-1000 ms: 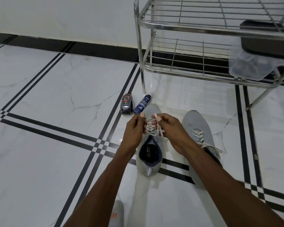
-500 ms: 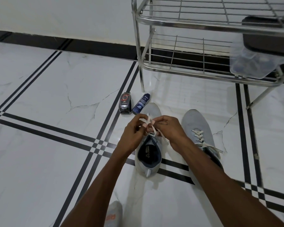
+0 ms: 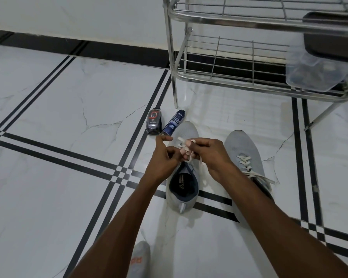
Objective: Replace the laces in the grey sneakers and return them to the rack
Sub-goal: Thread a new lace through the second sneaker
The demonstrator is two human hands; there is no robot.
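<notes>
Two grey sneakers stand on the white floor. The left sneaker (image 3: 182, 185) points away from me, its dark opening toward me. Over its eyelets my left hand (image 3: 162, 159) and my right hand (image 3: 206, 152) meet, both pinching its white lace (image 3: 181, 141); a loose strand hangs down the shoe's right side. The lacing under my fingers is hidden. The right sneaker (image 3: 243, 151) lies beside it, laced in white with its lace ends trailing loose; my right forearm covers its heel.
A steel wire rack (image 3: 229, 81) stands behind the shoes, with a clear plastic box (image 3: 309, 75) and a dark tray (image 3: 333, 37) on its right. Two small bottles (image 3: 154, 122) (image 3: 173, 123) lie by the rack's leg. A grey socked foot (image 3: 139, 259) shows at the bottom.
My hands have closed together over the left sneaker's eyelets and shifted slightly on the lace; my left index finger now sticks out. The sneakers have not moved.
</notes>
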